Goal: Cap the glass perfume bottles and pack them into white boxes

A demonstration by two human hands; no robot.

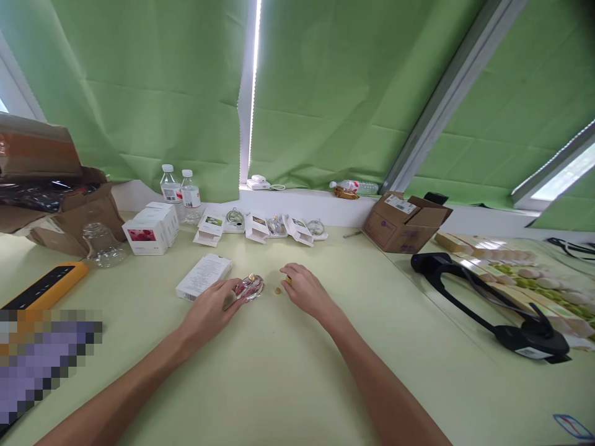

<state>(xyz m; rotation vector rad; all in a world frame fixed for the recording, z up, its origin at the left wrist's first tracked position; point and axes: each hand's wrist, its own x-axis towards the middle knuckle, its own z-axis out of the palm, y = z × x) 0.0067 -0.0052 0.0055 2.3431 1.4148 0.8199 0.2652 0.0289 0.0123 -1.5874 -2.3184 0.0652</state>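
My left hand (211, 308) is closed at the fingertips on a small, shiny clear container (251, 289) with reddish contents and a gold-coloured top, lying low over the table. My right hand (307, 291) has its fingers curled around a small gold-coloured piece (289, 280). Between the hands a second gold-coloured piece (277, 290) rests on the table. A white printed box (204, 277) lies flat beyond my left hand.
Opened small boxes (256, 228) with clear items stand along the wall. White boxes (151, 229), a clear jar (100, 244) and water bottles (189, 195) are at left. A cardboard box (402, 222), black headset (483, 310) and yellow-black case (49, 285) flank the work area.
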